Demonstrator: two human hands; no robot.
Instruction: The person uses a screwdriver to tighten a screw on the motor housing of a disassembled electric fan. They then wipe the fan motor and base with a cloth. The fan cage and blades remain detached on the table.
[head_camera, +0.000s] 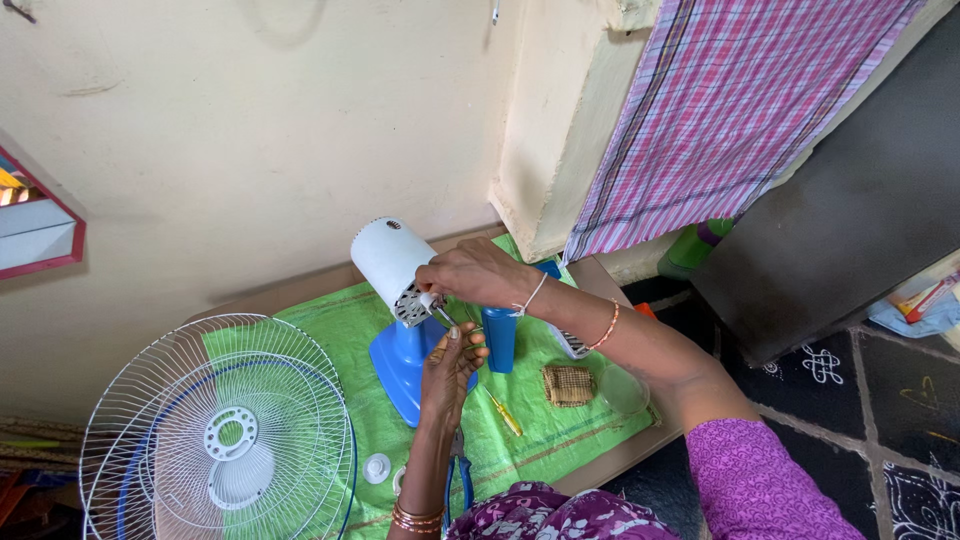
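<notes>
white motor housing (388, 258) gripped at its open end by right hand (478, 272); left hand (450, 372) pinches a small tool beneath. fastener work under way; next calls for steady alignment.

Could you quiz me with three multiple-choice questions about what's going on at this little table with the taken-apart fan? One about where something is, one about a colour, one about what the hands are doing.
1. Where do the wire fan guards lie?
A. At the left end of the table
B. On the tiled floor
C. Hung on the wall

2. What colour is the cloth spread on the table?
A. Red
B. Green
C. Black

3. What are the hands doing?
A. Both rest flat on the cloth
B. One holds the yellow screwdriver
C. Both are at the open end of the white motor housing

Answers:
1. A: the stacked round guards rest at the table's left end.
2. B: the cloth under the parts is bright green.
3. C: the right hand grips the motor housing while the left hand reaches up to its open end; the yellow screwdriver lies untouched on the cloth.
</notes>
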